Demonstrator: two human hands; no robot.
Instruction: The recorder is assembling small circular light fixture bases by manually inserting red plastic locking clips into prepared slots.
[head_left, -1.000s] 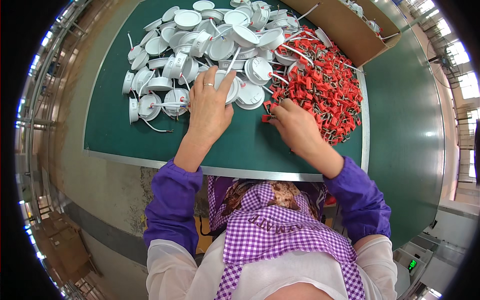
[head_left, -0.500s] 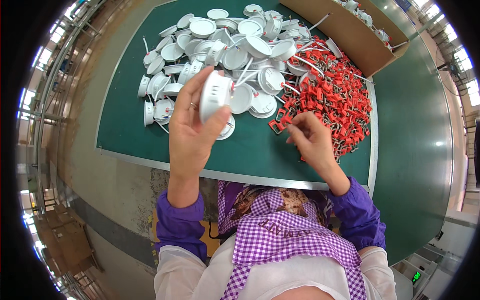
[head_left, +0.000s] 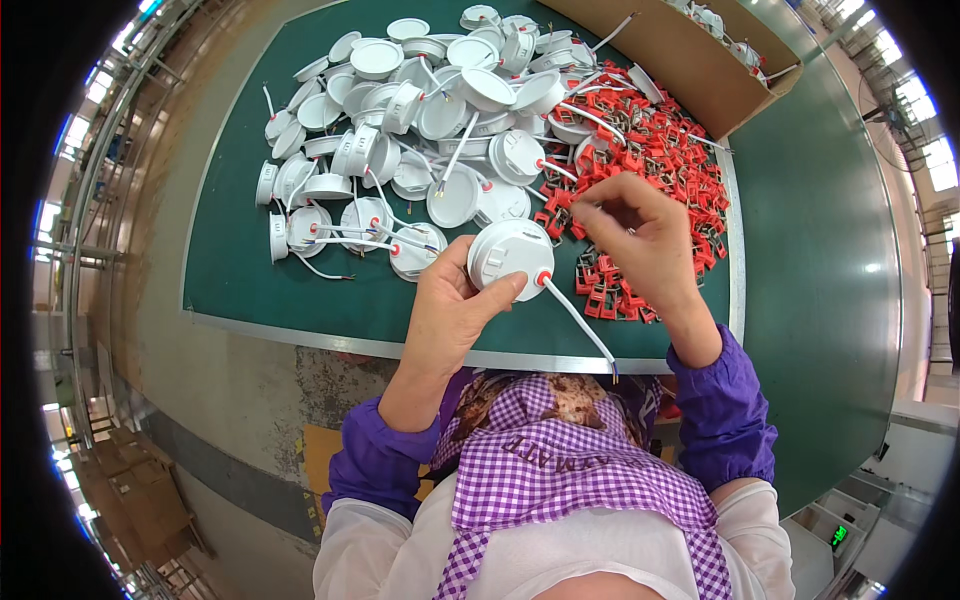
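My left hand (head_left: 446, 312) holds a round white downlight (head_left: 508, 262), its thumb on the flat back and its fingers round the rim. A white cable (head_left: 580, 318) leaves the light at a red grommet and hangs toward the table's front edge. To the right, my right hand (head_left: 648, 235) is raised over the near left side of a heap of red clips with metal wire springs (head_left: 690, 180). Its thumb and fingers are curled together in a pinch. Whatever lies between those fingertips cannot be made out.
Many more white downlights (head_left: 440, 118) with cables are heaped across the far and left part of the green tabletop (head_left: 235, 285). A cardboard box (head_left: 690, 62) with more lights stands at the far right. A metal strip (head_left: 560, 362) edges the table's front.
My left hand has moved right and nearer, turning the downlight so its back and cable face up. My right hand has risen slightly from the clips, its fingers more curled.
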